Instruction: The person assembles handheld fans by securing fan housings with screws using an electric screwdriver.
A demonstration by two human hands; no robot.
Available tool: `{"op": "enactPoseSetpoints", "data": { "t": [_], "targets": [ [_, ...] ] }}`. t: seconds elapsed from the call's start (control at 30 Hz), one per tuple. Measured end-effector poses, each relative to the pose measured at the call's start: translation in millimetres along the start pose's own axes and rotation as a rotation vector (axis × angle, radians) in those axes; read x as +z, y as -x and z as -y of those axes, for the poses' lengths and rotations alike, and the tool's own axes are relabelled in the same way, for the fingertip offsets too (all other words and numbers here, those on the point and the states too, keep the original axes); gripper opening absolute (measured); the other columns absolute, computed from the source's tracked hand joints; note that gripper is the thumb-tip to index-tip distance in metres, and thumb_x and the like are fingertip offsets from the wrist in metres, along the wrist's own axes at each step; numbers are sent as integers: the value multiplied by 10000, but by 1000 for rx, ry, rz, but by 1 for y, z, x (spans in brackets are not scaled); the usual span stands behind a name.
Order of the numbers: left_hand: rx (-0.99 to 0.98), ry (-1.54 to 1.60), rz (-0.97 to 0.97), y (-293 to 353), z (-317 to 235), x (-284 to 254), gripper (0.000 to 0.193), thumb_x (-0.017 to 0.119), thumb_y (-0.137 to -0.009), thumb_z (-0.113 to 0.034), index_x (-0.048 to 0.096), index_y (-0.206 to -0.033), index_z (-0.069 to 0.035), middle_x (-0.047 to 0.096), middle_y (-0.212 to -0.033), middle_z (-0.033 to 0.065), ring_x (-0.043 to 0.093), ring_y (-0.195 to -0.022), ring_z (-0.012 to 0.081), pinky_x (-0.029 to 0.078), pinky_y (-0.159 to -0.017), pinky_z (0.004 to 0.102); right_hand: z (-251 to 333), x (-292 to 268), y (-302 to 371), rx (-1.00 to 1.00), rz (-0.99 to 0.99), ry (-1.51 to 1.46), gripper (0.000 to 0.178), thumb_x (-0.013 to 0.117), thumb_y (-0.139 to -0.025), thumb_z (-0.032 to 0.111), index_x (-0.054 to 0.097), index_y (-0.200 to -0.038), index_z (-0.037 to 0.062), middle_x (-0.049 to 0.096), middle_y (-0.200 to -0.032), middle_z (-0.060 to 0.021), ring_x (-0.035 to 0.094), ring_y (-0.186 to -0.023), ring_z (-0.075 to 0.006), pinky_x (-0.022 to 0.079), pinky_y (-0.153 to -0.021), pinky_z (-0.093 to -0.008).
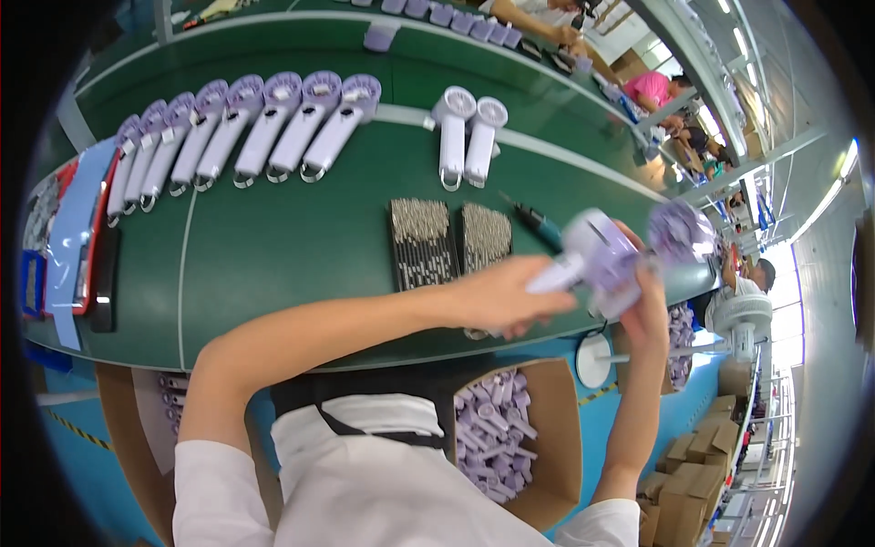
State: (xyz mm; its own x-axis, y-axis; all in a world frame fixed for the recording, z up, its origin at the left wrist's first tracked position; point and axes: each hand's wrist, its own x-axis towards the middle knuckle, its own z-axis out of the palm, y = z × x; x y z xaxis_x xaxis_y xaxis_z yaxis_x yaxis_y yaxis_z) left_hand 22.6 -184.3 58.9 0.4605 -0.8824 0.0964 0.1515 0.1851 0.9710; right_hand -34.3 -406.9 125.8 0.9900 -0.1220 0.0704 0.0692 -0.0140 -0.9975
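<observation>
Over the right part of the green worktable (pixel 273 242), I hold a pale purple handheld fan (pixel 597 246), partly smeared by motion. My left hand (pixel 510 294) closes on its handle end. At its head, the fingers of my right hand (pixel 645 305) are wrapped round the rim. Just beyond my right hand is a round purple, shiny cluster (pixel 681 231), too blurred to make out. A teal electric screwdriver (pixel 540 225) lies beside the fan. Two dark blocks packed with thin metal-tipped pieces, one block (pixel 421 242) left of the other (pixel 487 235), stand beyond my left forearm.
A slanted row of several purple fan housings (pixel 264 128) lies at the far left. Two fans (pixel 454 132) lie farther back. A red tray (pixel 91 246) sits at the left edge. Below the table is a carton (pixel 556 428) of purple parts. Co-workers sit at the far right.
</observation>
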Motion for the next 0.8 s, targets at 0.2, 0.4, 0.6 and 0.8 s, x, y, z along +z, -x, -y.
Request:
{"op": "enactPoseSetpoints", "data": {
  "t": [0.2, 0.4, 0.6, 0.8],
  "targets": [
    [195, -654, -744, 10, -9, -128, 522, 434, -963, -401, 415, -1191, 68, 589, -947, 214, 592, -850, 320, 462, -748, 391, -35, 40, -140, 112, -91, 179, 308, 639, -873, 259, 514, -1027, 23, 480, -727, -7, 485, -618, -103, 436, -546, -266],
    [-141, -898, -948, -6, -32, -188, 520, 537, -899, -367, 410, -1031, 120, 610, -919, 341, 616, -874, 465, 497, -753, 503, -100, 41, -233, 222, -138, 269, 413, 663, -826, 284, 512, -1034, -39, 511, -726, -30, 510, -582, -134, 440, -488, -294],
    [-261, -1229, -920, -26, -6, -198, 517, 562, -872, -328, 397, -1068, 120, 648, -811, 275, 653, -753, 424, 534, -652, 490, -158, 14, -265, 155, -258, 531, 589, 704, -763, 271, 455, -1172, -71, 605, -1074, -218, 597, -1000, -294, 472, -847, -394],
    [-434, -1488, -876, -29, -1, -202, 539, 552, -879, -357, 400, -1109, 106, 665, -796, 240, 666, -735, 377, 520, -659, 464, -138, 29, -246, 186, -300, 987, 666, 667, -754, 441, 430, -1094, -80, 622, -995, -310, 624, -947, -437, 503, -831, -457]
  ]
}}
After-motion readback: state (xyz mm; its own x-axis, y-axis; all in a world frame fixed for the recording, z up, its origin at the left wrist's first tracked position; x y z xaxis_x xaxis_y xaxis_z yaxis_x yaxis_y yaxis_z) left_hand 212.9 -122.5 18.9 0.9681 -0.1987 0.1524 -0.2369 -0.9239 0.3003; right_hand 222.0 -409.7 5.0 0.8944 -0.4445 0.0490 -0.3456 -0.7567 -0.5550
